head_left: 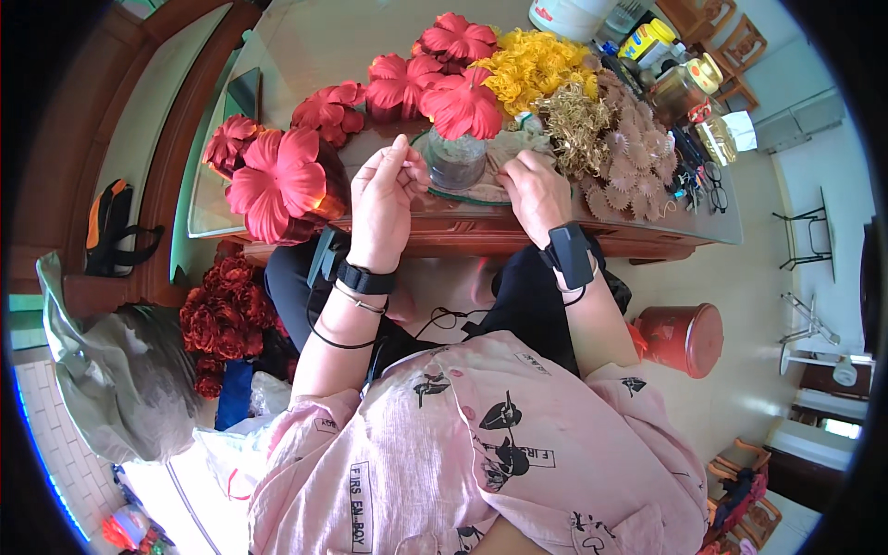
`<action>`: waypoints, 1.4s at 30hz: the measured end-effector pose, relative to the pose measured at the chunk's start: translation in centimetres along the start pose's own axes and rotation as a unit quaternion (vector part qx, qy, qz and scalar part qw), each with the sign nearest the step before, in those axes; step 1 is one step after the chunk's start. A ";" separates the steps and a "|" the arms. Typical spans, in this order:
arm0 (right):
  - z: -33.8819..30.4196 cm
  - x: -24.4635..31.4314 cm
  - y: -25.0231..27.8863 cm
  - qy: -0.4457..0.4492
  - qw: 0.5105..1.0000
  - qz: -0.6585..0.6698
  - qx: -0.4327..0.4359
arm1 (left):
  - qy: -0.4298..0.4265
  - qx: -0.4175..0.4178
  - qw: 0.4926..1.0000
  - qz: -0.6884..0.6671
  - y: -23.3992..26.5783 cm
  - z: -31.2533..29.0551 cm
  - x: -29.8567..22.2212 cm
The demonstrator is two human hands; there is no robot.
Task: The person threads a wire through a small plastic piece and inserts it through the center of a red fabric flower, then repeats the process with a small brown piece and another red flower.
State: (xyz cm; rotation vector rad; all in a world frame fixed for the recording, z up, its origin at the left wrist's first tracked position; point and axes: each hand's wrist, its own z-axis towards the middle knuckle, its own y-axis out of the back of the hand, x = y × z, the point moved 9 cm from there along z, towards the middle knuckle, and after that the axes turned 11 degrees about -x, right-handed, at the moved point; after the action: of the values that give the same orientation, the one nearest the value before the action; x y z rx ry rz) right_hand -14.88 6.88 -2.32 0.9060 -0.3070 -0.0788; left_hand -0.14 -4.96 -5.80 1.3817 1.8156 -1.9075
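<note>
So your left hand (387,190) is up just left of the glass jar (456,166), fingers curled in and thumb near the fingertips; there might be a tiny pale bit between them, but it's too small to make out, so I can't tell if you're actually pinching anything. Your right hand (535,196) is on the other side of the jar, fingers bent down by the pale cloth (516,148), tips partly hidden, so no clue whether they've got hold of something either. The jar sits near the front edge of the table (319,46), and its mouth is covered by a big red flower (465,104), so what's inside is hard to read. More red petal blooms (282,176) sit off to your left, overlapping enough that their undersides are mostly hidden. Behind your right hand, the yellow flower pile (532,72), gold bunch (575,120) and brown spiky pieces (634,153) all run together. The white tub (569,17) at the back is cut off up top.
</note>
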 end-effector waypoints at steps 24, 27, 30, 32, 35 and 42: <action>15.7 3.2 -8.4 0.225 0.932 0.285 -0.003 | -0.193 -0.051 0.941 0.273 1.0 0.8 -1.7; 15.9 2.9 -9.1 0.195 0.918 0.341 0.050 | -0.205 -0.046 0.931 0.299 0.5 1.1 -1.9; 15.9 2.3 -9.0 0.156 0.930 0.331 0.038 | -0.254 -0.049 0.895 0.364 -0.3 1.5 -2.4; 15.8 2.3 -8.7 0.133 0.936 0.324 0.024 | -0.311 -0.045 0.854 0.415 -1.2 1.6 -3.1; 15.7 2.3 -8.7 0.074 0.930 0.356 0.045 | -0.428 -0.025 0.773 0.468 -2.9 1.5 -4.4; 15.5 1.5 -9.5 -0.033 0.902 0.420 0.095 | -0.486 -0.006 0.659 0.574 -4.8 3.7 -4.1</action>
State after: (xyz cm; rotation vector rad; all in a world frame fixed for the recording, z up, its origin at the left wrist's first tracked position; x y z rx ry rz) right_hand -17.47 -11.09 -0.47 0.8972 -0.7581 0.7330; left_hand -2.91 -8.84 -0.24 0.7579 0.2166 -1.3125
